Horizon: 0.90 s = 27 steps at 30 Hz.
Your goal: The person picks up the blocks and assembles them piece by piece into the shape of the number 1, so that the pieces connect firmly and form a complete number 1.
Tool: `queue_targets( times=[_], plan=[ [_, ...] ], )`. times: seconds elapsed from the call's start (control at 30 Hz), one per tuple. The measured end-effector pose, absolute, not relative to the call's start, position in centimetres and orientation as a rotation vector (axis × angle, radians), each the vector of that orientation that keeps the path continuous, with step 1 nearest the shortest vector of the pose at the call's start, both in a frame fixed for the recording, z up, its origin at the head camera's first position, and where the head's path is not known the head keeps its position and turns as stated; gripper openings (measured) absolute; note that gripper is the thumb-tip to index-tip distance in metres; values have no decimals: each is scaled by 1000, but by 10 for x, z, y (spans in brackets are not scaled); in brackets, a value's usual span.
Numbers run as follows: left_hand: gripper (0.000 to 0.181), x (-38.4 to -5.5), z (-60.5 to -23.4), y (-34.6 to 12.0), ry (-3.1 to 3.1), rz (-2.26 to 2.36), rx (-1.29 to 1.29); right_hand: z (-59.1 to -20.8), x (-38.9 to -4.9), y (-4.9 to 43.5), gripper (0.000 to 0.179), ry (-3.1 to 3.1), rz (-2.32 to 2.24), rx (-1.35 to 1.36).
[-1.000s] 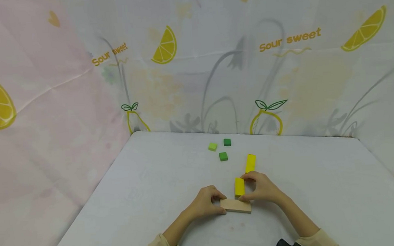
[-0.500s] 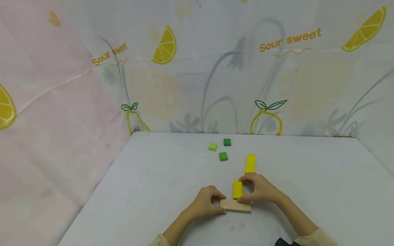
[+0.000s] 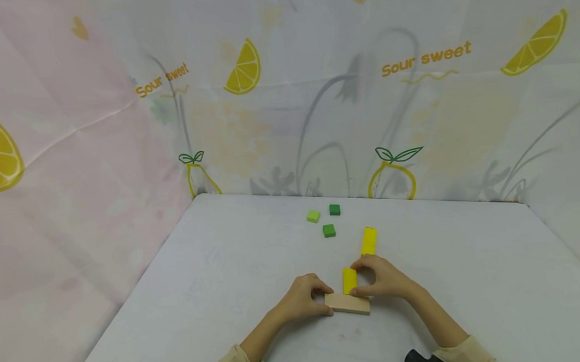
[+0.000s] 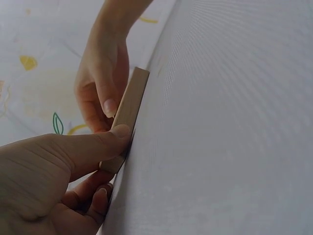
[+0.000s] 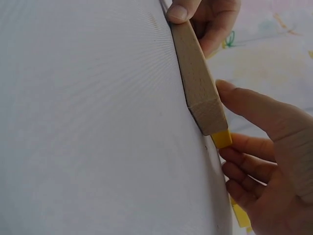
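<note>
Presently, from my head camera, I see the left hand [image 3: 301, 299] clamped on the left end of a plain, flat wooden block [image 3: 347, 304], thumb on the near side, forefinger on the far. The right hand [image 3: 386, 277] pinches a bright yellow rectangular block [image 3: 350, 281], thumb at its near end, forefinger at its far end; it lies just beyond the wooden block, and whether they touch I cannot tell. My left wrist feed shows the left thumb against the wood, the right hand's fingertips just behind. On my right wrist feed, yellow peeks past the wooden block's end, beside the right forefinger.
</note>
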<state>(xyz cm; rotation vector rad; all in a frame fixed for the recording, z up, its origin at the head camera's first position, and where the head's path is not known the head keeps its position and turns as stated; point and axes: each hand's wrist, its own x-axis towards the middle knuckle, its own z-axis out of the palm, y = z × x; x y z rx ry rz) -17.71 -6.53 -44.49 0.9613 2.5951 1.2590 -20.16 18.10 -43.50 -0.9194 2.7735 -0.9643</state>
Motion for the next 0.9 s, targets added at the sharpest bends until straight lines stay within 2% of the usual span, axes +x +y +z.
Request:
queue_targets(
  times=[0.9],
  plan=[
    [35, -177, -446, -66, 2623, 1306, 949, -432, -204, 188, 56, 2662, -976, -938]
  ],
)
